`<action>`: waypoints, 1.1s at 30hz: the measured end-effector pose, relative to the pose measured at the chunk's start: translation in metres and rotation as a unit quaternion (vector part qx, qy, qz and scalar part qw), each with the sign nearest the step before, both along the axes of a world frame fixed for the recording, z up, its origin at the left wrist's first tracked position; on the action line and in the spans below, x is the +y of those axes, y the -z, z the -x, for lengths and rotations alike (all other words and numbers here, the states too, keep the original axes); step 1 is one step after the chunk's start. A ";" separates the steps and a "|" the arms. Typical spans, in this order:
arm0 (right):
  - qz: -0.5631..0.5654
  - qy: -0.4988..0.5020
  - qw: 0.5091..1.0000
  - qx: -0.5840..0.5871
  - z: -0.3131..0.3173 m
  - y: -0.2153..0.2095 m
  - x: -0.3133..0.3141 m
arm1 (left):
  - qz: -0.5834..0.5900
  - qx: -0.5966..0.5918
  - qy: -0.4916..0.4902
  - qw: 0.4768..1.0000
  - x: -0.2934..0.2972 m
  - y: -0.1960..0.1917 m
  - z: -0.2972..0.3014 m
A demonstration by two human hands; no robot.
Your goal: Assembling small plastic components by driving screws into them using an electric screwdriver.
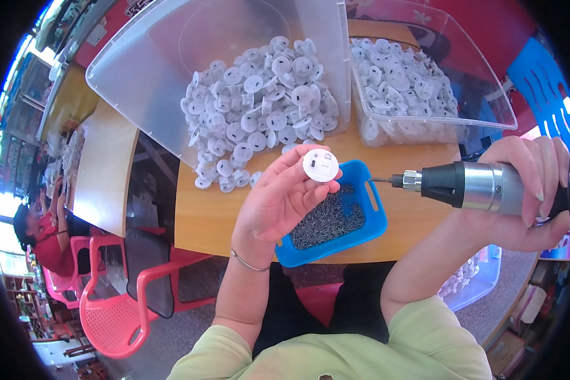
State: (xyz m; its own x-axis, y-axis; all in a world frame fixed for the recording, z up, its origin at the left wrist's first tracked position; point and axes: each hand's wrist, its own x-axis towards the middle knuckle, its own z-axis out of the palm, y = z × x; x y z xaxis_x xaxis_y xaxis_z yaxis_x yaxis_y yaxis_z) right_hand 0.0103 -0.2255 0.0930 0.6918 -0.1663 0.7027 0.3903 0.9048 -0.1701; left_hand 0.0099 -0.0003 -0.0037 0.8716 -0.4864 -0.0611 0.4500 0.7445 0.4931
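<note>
While the left hand (278, 202) pinches a white disc (321, 165), the screwdriver (468, 185) points beside it.

Your left hand (278, 199) grips disc (320, 165); screw tray (368, 218) just below-right of grip, parts lid (171, 69) behind it, bin (462, 95) behind-right. Driver (468, 185) in right hand (525, 193), right of grip.

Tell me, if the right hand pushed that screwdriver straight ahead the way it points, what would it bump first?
Probably the white round part held in the left hand. The right hand aims the electric screwdriver leftward at it, above the blue tray, though depth is hard to judge.
</note>
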 end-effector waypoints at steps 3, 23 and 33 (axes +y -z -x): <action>0.006 -0.001 1.000 0.000 -0.001 -0.001 0.002 | 0.006 0.002 0.004 1.000 0.001 -0.003 0.001; 0.062 -0.036 0.997 0.002 0.000 0.001 -0.005 | -0.679 -0.373 -0.132 0.618 0.027 -0.019 -0.037; 0.298 -0.142 0.944 0.002 -0.030 0.031 0.037 | -0.777 -0.370 -0.104 0.499 0.034 0.028 -0.045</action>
